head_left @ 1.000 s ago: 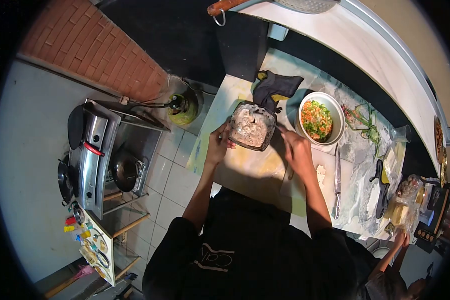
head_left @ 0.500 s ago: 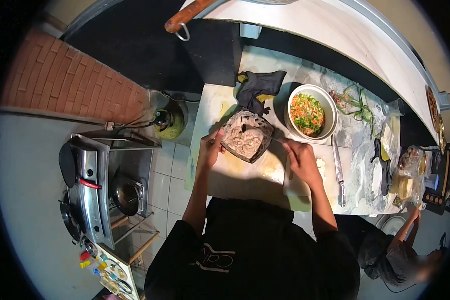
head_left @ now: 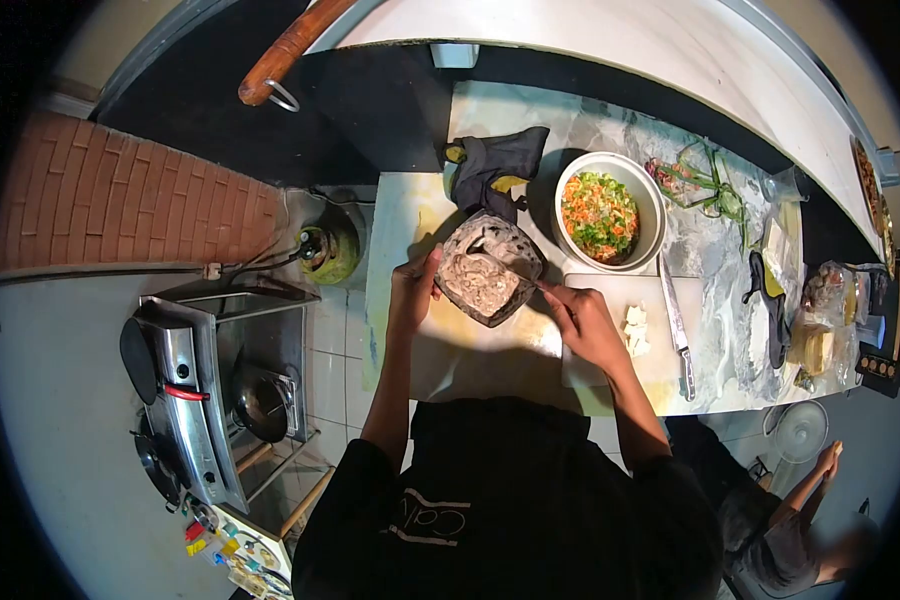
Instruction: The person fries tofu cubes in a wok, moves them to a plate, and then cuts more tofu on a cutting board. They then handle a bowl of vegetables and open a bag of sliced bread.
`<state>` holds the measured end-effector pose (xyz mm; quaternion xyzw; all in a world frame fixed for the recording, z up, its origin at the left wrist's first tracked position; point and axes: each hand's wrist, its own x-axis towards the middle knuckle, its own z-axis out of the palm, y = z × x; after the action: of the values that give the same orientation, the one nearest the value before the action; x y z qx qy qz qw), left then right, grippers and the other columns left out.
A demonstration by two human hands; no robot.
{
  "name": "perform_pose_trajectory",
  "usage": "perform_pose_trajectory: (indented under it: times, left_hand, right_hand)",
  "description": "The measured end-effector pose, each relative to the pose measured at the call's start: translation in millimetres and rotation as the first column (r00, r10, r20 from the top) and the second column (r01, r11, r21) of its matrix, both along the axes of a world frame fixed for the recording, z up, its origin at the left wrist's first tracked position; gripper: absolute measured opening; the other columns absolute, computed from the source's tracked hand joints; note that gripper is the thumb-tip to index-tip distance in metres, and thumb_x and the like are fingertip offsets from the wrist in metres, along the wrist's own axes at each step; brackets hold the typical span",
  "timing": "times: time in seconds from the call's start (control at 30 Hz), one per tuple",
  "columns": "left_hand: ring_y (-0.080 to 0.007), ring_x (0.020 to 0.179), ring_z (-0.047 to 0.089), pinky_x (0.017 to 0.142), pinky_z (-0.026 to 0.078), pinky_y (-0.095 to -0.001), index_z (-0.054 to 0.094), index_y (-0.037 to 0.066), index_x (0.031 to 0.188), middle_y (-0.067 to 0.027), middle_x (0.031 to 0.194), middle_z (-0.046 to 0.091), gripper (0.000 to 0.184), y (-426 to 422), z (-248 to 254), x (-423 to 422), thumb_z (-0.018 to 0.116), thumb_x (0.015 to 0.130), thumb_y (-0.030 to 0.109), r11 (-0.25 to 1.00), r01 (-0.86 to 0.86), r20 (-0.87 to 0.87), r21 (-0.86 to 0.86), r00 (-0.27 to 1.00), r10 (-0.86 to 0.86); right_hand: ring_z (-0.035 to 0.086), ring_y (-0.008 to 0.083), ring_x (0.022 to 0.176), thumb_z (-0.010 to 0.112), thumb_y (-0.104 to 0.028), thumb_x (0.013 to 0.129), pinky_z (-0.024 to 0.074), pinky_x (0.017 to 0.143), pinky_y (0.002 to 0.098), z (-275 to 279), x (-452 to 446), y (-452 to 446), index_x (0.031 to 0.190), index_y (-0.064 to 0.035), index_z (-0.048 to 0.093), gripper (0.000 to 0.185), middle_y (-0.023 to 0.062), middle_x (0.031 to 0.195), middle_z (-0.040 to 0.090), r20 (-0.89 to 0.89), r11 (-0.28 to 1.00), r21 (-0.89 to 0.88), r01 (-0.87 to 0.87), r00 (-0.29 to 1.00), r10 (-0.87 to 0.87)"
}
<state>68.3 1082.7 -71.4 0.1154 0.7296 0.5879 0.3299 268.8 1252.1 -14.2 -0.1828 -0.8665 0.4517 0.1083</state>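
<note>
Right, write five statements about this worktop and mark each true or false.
1. The left hand grips the dark bowl. True.
2. The pot holds chopped orange and green pieces. True.
3. The knife lies inside the pot. False: the knife lies partly on the board.
4. The right hand is in the pot. False: the right hand is at the dark bowl's edge.
5. Pale pieces lie on the board. True.

No word can be read for certain; thin, pale lettering [head_left: 435, 518] stands on the front of the black shirt [head_left: 560, 500], left of its middle and below the edge nearest the table [head_left: 470, 375]; one pale line [head_left: 438, 495] runs above the letters, another below; slant and small size make them unclear.
</note>
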Motion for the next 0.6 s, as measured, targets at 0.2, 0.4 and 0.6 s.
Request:
perform_pose_trajectory:
  times: [0.2,0.4,0.6]
  left_hand:
    - [-0.0005,0.051,0.044,0.045,0.037,-0.0191,0.07,0.006,0.1,0.0055,0.067,0.06,0.024,18.5,10.0,2.0,0.061,0.089,0.026,0.998,0.017,-0.06,-0.054,0.998,-0.02]
    - [-0.0009,0.057,0.049,0.05,0.041,-0.0186,0.072,0.005,0.094,0.0052,0.071,0.063,0.018,23.0,-10.6,-8.8,0.064,0.087,0.02,0.997,0.047,-0.064,0.069,0.997,-0.042]
    - [-0.006,0.068,0.055,0.063,0.046,-0.0213,0.071,-0.001,0.09,0.0004,0.078,0.066,0.014,29.5,-11.2,-15.9,0.065,0.086,0.011,0.983,0.093,-0.065,0.156,0.994,-0.084]
  right_hand:
    - [0.058,0.0409,0.066,0.055,-0.005,0.085,0.0443,0.058,0.0428,28.1,4.9,15.5,0.094,0.0018,0.065,0.015,0.0244,0.077,0.06,0.095,0.996,0.046,0.079,0.992,-0.083]
    - [0.057,0.0342,0.062,0.055,-0.001,0.085,0.0432,0.057,0.0382,12.6,-9.3,18.0,0.099,0.0039,0.064,0.018,0.0238,0.076,0.059,-0.116,0.997,0.073,0.04,0.993,-0.031]
    - [0.053,0.0378,0.056,0.056,-0.002,0.085,0.0421,0.054,0.0392,12.8,8.3,6.0,0.099,0.0028,0.064,0.017,0.0232,0.068,0.055,0.003,0.99,0.107,-0.087,0.996,0.087]
